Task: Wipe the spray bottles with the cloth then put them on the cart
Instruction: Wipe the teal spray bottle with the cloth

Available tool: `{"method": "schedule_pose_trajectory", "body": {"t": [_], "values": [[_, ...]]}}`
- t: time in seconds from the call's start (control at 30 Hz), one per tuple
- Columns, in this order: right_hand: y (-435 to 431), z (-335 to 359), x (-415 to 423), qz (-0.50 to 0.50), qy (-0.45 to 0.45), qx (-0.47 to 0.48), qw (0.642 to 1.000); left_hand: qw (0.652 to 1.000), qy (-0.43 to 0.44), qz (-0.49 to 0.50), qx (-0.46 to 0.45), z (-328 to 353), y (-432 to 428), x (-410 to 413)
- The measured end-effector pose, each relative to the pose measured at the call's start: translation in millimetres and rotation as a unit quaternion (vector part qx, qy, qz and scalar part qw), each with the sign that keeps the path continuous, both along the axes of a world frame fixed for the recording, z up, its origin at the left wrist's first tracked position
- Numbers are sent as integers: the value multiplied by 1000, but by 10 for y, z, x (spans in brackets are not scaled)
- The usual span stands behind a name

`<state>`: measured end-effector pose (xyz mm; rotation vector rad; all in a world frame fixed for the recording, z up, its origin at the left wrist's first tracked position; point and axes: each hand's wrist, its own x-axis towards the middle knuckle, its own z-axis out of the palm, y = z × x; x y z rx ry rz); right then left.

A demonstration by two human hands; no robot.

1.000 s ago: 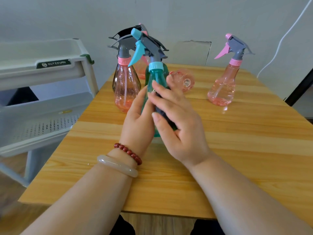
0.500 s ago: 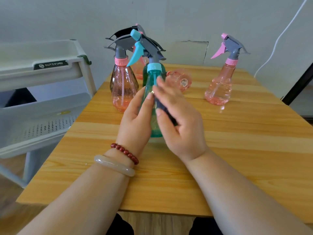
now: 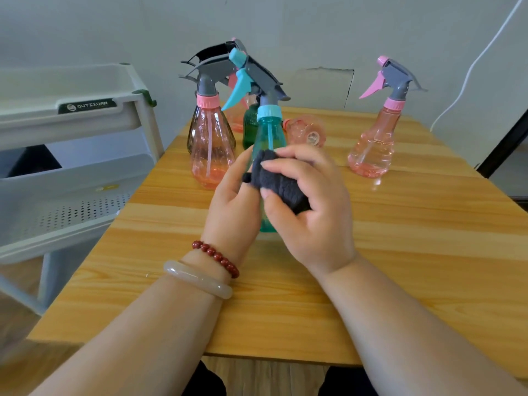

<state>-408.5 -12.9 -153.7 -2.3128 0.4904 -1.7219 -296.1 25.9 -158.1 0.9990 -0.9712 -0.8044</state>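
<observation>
While the left hand (image 3: 231,207) wraps around the teal spray bottle (image 3: 270,132), upright on the desk (image 3: 400,252), the right hand (image 3: 311,215) grips a dark cloth (image 3: 277,181) bunched against the bottle's near side. A pink spray bottle (image 3: 210,150) stands just beyond the left hand; the cart (image 3: 85,178) sits farther left.

A teal spray bottle (image 3: 270,132) stands upright mid-frame, a dark cloth (image 3: 278,184) bunched against its side. The left pink bottle (image 3: 210,150) and right pink bottle (image 3: 371,150) stand upright behind it. The white cart (image 3: 43,124) is at the upper left.
</observation>
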Motion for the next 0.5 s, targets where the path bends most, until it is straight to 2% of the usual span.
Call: {"method": "schedule_pose_trajectory", "body": {"t": [0.07, 0.17, 0.3, 0.43, 0.5], "values": [[-25, -1, 25, -30, -10, 11, 999, 999, -46, 19, 2, 4, -5, -16], [-58, 9, 17, -70, -43, 63, 995, 997, -59, 38, 13, 25, 7, -62], [-77, 41, -40, 0, -92, 210, 973, 996, -70, 48, 38, 31, 21, -70], [-18, 35, -98, 106, -38, 82, 990, 997, -54, 43, 33, 37, 12, -15], [-13, 30, -70, 109, -19, 48, 993, 999, -22, 29, 22, 30, 10, -4]]}}
